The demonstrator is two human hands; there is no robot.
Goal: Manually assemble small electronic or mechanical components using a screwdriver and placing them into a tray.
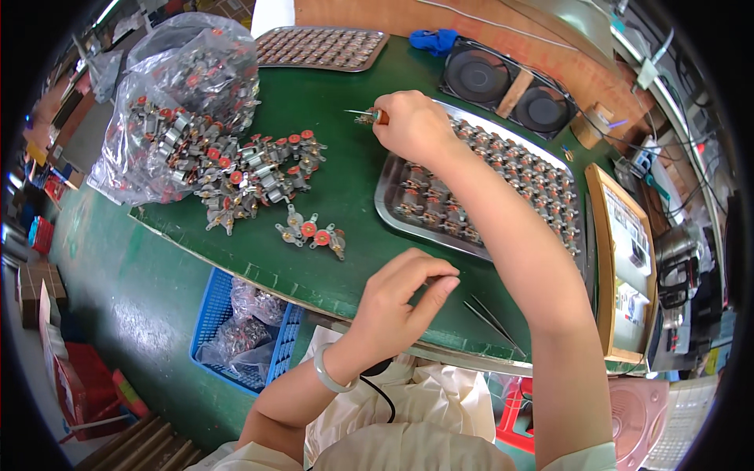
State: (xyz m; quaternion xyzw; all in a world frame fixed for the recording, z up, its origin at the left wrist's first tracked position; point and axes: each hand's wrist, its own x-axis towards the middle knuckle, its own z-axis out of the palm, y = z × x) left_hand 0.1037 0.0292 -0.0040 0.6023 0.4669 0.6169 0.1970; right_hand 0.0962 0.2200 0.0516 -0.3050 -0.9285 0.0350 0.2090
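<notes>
My right hand (416, 129) is closed above the far left corner of a metal tray (389, 212). From its fingers a thin pointed metal tool (360, 112) sticks out to the left. Small metal parts (491, 165) stand in rows in that tray. My left hand (397, 302) hovers over the near table edge, thumb and forefinger pinched; whatever is between them, if anything, cannot be made out. Left of the tray lie a few loose metal parts with red discs (310, 231). A larger heap of the same parts (251, 169) spills from a clear plastic bag (188, 71).
Tweezers (495, 323) lie near the front edge of the green table (345, 180). A second filled tray (322, 49) sits at the back. Two black fans (479, 74) and a wooden frame (620, 267) stand right. Below left is a blue basket (212, 314) with bagged parts.
</notes>
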